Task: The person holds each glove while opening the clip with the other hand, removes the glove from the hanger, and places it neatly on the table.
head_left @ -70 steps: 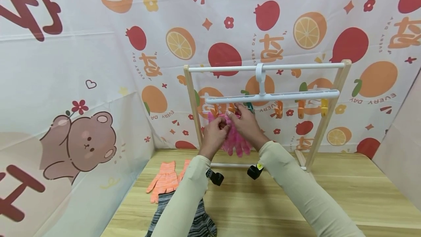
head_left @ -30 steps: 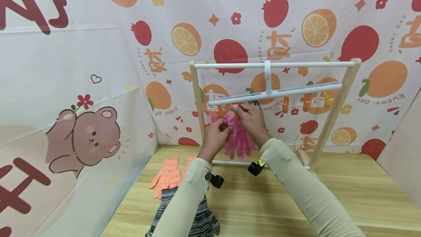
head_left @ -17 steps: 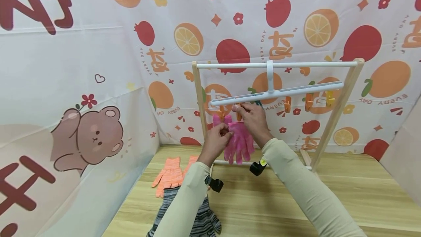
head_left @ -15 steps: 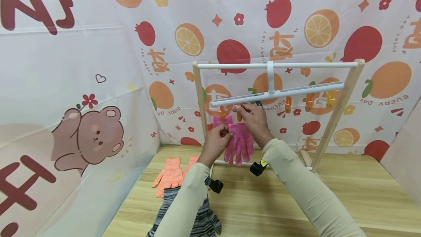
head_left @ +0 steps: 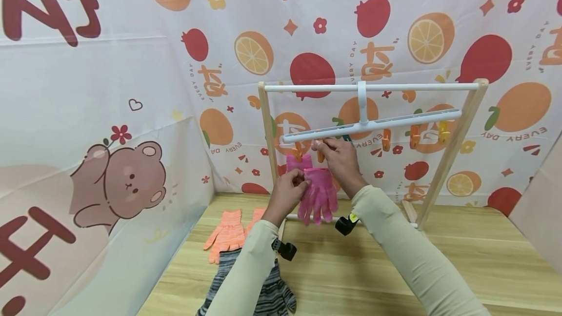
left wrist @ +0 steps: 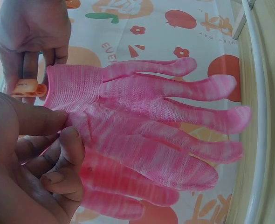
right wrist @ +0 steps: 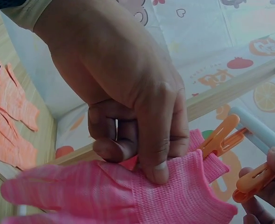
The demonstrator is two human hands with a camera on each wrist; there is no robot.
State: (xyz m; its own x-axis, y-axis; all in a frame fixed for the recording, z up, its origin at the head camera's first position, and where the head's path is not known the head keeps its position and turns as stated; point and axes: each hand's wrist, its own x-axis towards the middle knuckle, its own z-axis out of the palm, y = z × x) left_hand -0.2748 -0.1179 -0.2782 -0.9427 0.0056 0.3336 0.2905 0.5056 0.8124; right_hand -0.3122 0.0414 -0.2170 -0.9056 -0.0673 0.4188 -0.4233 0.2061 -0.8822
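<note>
My left hand (head_left: 284,195) pinches a pink knit glove (head_left: 320,196) by its cuff, between thumb and fingertips. The glove's fingers hang downward. My right hand (head_left: 344,162) grips an orange clip (right wrist: 256,182) under the left part of a white hanger (head_left: 373,124). In the left wrist view the glove's cuff edge lies close to this clip, with a gap between them in the head view. Behind it a second pink glove (head_left: 298,161) hangs from another orange clip (right wrist: 219,135) near the hanger's left end, partly hidden by my left hand.
A wooden rack (head_left: 454,152) with a white top bar (head_left: 307,88) carries the hanger, which tilts down leftward. Orange clips (head_left: 414,137) and a yellow clip (head_left: 443,132) hang at right, a green one at the middle. Orange gloves (head_left: 228,230) and striped grey socks (head_left: 274,289) lie at left.
The glove in my left hand has moved down, its cuff now below the clip that my right hand holds. The hanger has gone from nearly level to tilted, left end lower.
</note>
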